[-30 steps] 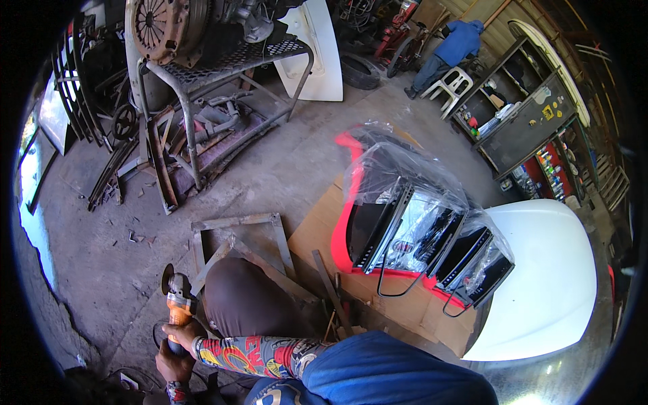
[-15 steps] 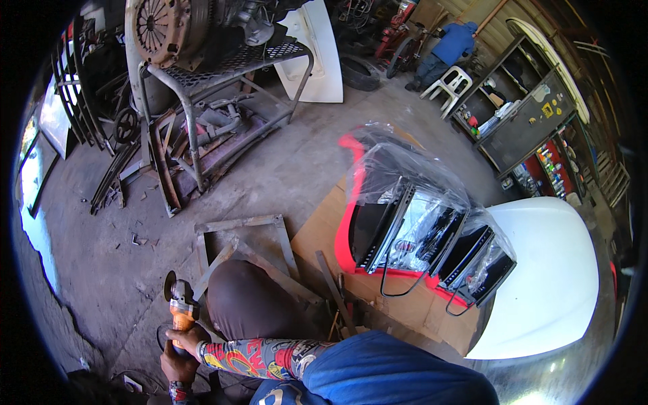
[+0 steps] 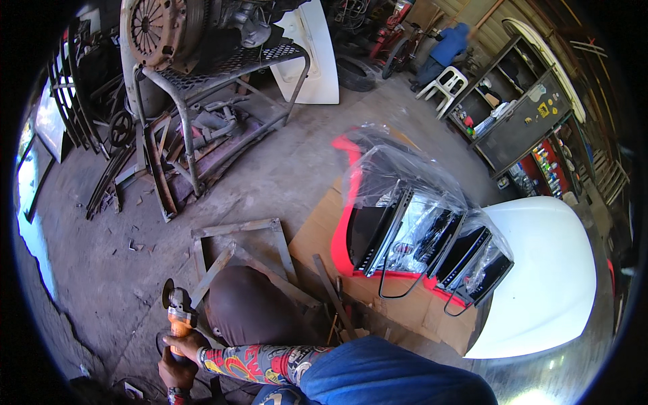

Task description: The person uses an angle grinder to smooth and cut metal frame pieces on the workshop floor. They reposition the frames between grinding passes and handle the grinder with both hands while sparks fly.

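An orange and grey angle grinder stands nearly upright at the lower left, its thin dark disc at the top, facing left. My right hand, at the end of a forearm in a colourful printed sleeve, is closed round the grinder's body. Just below it my left hand is wrapped round the lower end; its fingers are partly hidden. Beyond my bent knee a welded metal frame with a diagonal bar lies on the floor, apart from the disc.
To the right, a red and black seat in clear plastic lies on cardboard, beside a white car panel. A metal stand with engine parts rises at the far left. Farther back are a person in blue, a white chair and a cabinet.
The view has shifted slightly, so the surroundings sit a little farther left. Both hands still hold the grinder, which is now slightly lower in the picture.
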`<act>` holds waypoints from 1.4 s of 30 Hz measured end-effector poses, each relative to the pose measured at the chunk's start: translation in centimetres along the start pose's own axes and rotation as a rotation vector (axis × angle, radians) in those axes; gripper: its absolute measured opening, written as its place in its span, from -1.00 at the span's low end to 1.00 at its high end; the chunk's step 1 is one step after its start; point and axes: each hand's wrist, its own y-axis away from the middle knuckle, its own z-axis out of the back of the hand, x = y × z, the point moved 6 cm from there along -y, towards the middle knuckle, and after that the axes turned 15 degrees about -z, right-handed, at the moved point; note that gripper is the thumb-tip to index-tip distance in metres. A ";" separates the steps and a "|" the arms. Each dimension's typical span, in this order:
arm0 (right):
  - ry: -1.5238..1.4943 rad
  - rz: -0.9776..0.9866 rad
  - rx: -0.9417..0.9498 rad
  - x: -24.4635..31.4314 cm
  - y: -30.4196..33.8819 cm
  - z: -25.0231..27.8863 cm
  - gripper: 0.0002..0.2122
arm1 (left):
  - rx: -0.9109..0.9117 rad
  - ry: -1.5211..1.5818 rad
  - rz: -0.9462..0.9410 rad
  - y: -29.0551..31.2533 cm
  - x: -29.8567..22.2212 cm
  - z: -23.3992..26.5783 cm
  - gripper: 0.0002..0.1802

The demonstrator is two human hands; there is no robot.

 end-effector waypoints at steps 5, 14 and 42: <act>0.016 0.030 -0.030 0.6 0.9 -0.2 -0.46 | -0.051 0.059 -0.023 0.3 0.5 0.0 -0.43; 0.129 -0.118 0.100 0.5 2.3 -0.1 -0.11 | -0.005 0.029 0.037 1.0 0.9 0.6 -0.45; -0.016 -0.131 0.077 -2.6 0.4 -1.9 -0.35 | 0.010 -0.006 0.098 2.8 1.2 0.8 -0.51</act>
